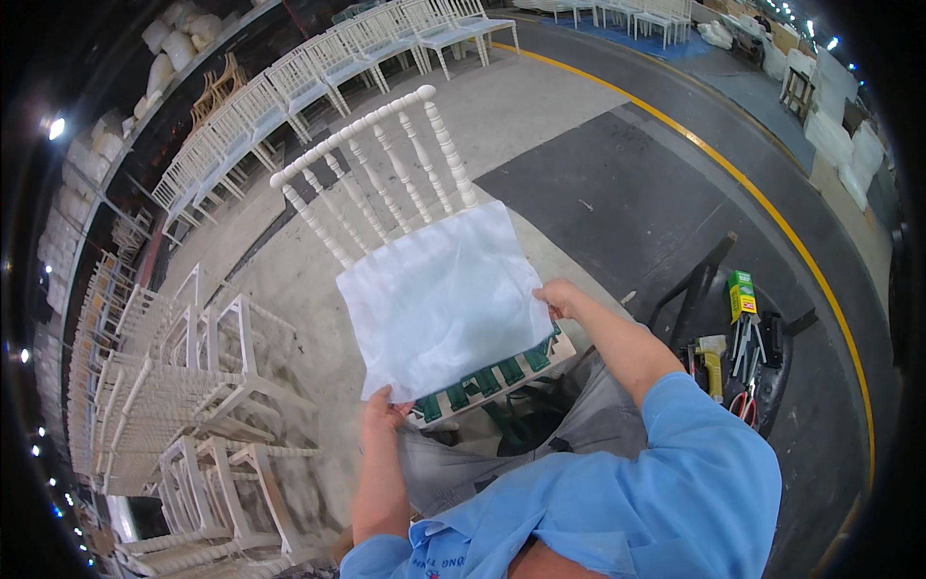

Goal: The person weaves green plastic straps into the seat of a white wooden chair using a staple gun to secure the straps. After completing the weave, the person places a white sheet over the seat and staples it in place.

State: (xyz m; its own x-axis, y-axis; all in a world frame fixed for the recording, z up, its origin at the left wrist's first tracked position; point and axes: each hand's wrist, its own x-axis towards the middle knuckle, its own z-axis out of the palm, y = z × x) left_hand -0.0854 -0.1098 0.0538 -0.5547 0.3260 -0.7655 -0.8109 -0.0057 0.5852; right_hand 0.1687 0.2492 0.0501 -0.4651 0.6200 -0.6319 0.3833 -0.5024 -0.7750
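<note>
Left hand [387, 409] and right hand [559, 297] pinch the white sheet [444, 299] — dark lettering [439, 563] marks the blue shirt [666, 473].

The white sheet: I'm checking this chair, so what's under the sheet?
Green straps show at the near edge of the sheet, along with the pale front rail. The rest is covered, so whether the straps continue to the back can't be seen.

1. Floor [598, 174]: pale and dark grey, with a curved yellow line [745, 180].
2. Far edge: rows of white chairs [299, 77].
3. Left edge: stacked chairs [145, 415].
4. Beyond far-left corner: pale bundles [178, 48], bright lamp [56, 127].
</note>
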